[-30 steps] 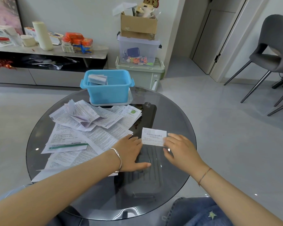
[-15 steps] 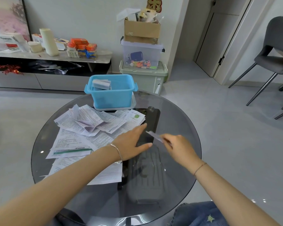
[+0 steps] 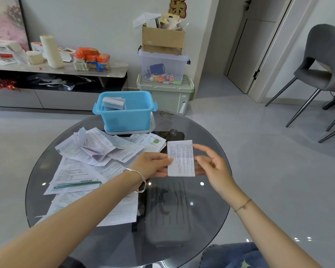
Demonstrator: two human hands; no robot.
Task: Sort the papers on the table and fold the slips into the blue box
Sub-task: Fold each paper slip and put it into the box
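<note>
left hand [image 3: 153,164] pinches the slip [image 3: 180,158] by its left edge, thumb on the front, fingers behind; the slip is held upright over the middle of the glass table [image 3: 211,132], off the surface, printed side to the camera, looks already folded down small. right hand [image 3: 213,167] sits just beside the slip's right edge, fingers loose and spread, gripping nothing; cannot tell if a fingertip touches the paper. step in hand is probably one more fold or a check before drop-off. to do it well: right hand takes the free edge, corners get matched before creasing, left pinch stays firm so the paper doesn't twist, crease can be pressed flat on the bare glass. blue box [image 3: 128,117] stands at the far side, top open, on a pale tray [image 3: 130,131], folded slips [image 3: 113,103] in its left part, the right part looks free, so aim there. loose papers [image 3: 89,155] cover the left half of the table up to the box's near wall; keep the forearm high over them. open room is on the right and near side; the round rim is close there, so don't set the slip down near it
</note>
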